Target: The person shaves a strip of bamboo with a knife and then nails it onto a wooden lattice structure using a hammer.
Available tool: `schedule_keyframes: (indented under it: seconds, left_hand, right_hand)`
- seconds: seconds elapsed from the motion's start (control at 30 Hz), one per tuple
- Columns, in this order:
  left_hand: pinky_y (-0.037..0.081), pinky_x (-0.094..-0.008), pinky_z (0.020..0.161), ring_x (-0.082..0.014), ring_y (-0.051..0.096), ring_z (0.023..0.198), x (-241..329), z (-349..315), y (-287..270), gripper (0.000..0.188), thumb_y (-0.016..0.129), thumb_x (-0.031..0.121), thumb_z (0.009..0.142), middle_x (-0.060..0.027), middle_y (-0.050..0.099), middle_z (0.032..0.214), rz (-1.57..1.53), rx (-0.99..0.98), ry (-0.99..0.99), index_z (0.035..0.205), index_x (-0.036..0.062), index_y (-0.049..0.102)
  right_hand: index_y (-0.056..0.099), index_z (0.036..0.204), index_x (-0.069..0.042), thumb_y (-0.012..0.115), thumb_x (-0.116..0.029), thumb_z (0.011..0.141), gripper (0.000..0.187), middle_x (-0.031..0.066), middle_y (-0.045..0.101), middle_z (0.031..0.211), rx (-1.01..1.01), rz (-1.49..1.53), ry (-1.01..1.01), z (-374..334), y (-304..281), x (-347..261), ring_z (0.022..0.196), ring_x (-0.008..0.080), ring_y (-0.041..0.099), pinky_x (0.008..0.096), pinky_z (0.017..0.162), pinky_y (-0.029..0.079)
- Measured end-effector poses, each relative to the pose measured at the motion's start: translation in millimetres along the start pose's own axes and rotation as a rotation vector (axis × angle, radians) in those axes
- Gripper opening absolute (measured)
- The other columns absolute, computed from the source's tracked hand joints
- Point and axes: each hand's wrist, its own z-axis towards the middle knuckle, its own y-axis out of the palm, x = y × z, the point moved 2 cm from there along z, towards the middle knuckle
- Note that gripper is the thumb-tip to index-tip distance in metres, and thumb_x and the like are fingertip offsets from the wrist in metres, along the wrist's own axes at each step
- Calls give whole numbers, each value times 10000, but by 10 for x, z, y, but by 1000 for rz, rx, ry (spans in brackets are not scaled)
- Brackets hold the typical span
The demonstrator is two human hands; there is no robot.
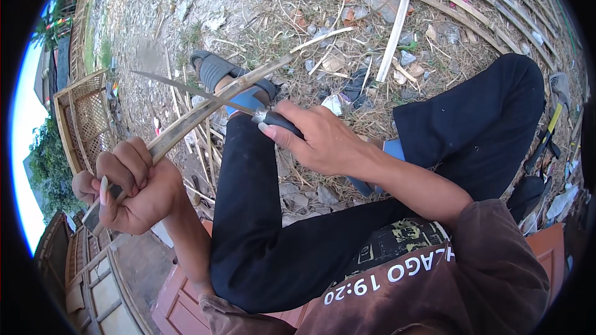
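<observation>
My left hand is closed round the near end of a long bamboo strip, which slants away to the upper right above my shin and sandal. In my right hand is a knife, its dark handle wrapped by my fingers and my thumb laid along it. The knife's thin blade crosses the strip near its middle and points to the upper left. Whether the edge bites into the bamboo I cannot tell.
Several split bamboo strips lie on the littered, straw-strewn ground at the upper right. A woven bamboo panel stands at the left. A reddish wooden board lies beneath me. A tool with a yellow part rests at the far right.
</observation>
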Motion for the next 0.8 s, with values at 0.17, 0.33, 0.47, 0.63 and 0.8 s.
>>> schedule_keyframes:
  seconds: [0.17,0.33,0.47,0.63,0.8]
  left_hand:
    - [178,-257,442,-64,247,397,-7,-51,47,150,523,180,806,40,318,499,-60,-194,-14,838,180,377]
    - [182,-252,429,-60,258,379,28,-67,122,169,525,194,810,49,330,489,13,-239,-19,864,198,365]
    - [211,-242,368,-68,279,365,30,-63,186,227,563,153,828,34,341,483,-2,-318,-27,869,195,344]
    - [198,-240,365,-66,272,366,-2,-14,213,249,565,128,813,34,325,474,-25,-339,-46,841,196,326]
    - [190,-233,363,-66,263,365,-2,-65,288,266,564,135,812,28,317,471,-19,-348,-39,825,189,304]
  right_hand:
    - [572,1021,-11,547,-367,980,359,260,601,669,-86,-60,8,34,-131,-207,670,475,607,538,646,466]
    - [613,958,-18,551,-373,975,361,249,603,659,-117,-124,107,53,-306,-161,656,448,614,519,636,472]
    - [621,969,-21,548,-373,973,360,235,607,664,-159,-74,-88,4,-332,-385,667,443,615,508,651,480]
    - [658,1008,-44,572,-394,949,365,229,644,719,-121,-298,90,172,-495,81,716,439,636,504,704,502]
    - [669,1010,-42,533,-421,963,405,218,647,712,-166,-182,16,112,-499,-91,738,420,647,506,719,494]
